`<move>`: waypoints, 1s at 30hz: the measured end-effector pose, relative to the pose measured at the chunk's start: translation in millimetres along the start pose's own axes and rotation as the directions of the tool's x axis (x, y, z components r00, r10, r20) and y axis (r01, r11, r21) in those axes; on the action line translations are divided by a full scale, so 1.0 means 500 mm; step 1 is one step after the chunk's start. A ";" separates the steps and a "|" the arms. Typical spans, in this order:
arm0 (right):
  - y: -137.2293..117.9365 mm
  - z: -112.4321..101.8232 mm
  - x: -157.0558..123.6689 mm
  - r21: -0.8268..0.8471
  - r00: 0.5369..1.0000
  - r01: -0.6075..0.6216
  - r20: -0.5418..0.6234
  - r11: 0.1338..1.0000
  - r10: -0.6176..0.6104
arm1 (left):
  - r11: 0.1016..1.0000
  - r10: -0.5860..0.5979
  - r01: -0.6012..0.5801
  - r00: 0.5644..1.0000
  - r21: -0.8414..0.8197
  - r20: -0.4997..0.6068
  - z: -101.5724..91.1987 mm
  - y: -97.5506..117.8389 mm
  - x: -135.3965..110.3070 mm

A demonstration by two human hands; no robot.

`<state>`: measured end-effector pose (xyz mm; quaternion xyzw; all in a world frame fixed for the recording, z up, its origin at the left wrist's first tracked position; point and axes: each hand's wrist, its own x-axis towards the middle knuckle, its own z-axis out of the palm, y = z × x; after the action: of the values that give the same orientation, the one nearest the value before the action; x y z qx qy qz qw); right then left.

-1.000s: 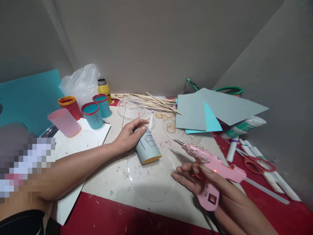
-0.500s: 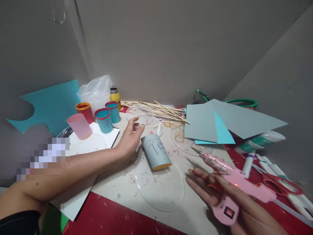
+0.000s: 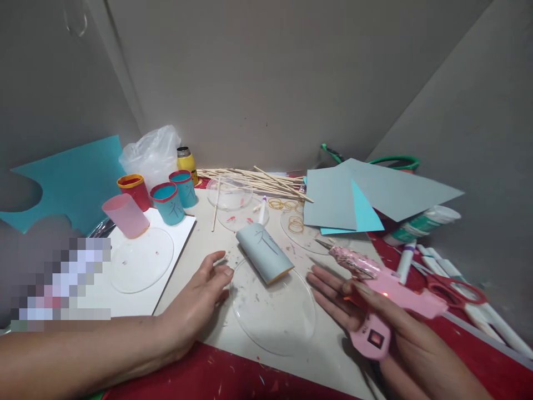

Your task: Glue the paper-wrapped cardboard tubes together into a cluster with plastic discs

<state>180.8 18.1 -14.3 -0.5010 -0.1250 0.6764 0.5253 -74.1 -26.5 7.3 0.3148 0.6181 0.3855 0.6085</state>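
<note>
A pink hot glue gun (image 3: pixel 387 283) with a small orange light rests in my right hand (image 3: pixel 400 333). Its nozzle points left and its trigger is at my fingers, some of which are stretched out. My left hand (image 3: pixel 208 289) holds nothing; its fingers are apart and slightly bent, left of a grey-blue paper cylinder (image 3: pixel 264 254). That cylinder lies on its side, marked with dark brush-like strokes, with an orange inside at its near end. It lies partly over a clear round disc (image 3: pixel 275 328). A white pen (image 3: pixel 262 210) with a purple tip stands behind it.
Left stand two blue cups (image 3: pixel 167 204) with red rims, a red cup (image 3: pixel 134 191) and a tilted pink cup (image 3: pixel 125 215). Wooden sticks (image 3: pixel 258 180) lie at the back, near rubber bands (image 3: pixel 295 224). Right are grey sheets (image 3: pixel 333 194), red-handled scissors (image 3: pixel 458 290) and markers.
My left hand has drawn back toward me, from behind the cylinder to its left. The cylinder has turned slightly. The view has shifted a little to the right.
</note>
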 end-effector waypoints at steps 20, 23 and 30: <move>-0.011 -0.006 0.006 0.033 0.998 0.005 -0.069 0.999 -0.003 | 0.941 0.220 -0.296 0.904 0.166 0.365 0.005 0.068 0.163; -0.010 -0.005 0.004 0.051 0.997 -0.002 -0.081 0.999 0.006 | 0.949 0.215 -0.282 0.906 0.141 0.366 0.002 0.068 0.171; -0.007 -0.009 0.007 0.022 0.999 0.013 -0.033 1.000 -0.013 | 0.928 0.289 -0.354 0.884 0.120 0.368 -0.002 0.067 0.189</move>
<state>186.8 20.9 -15.9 -0.5052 -0.1120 0.6660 0.5373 -83.5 71.1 -12.2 0.5302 0.4741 0.3620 0.6026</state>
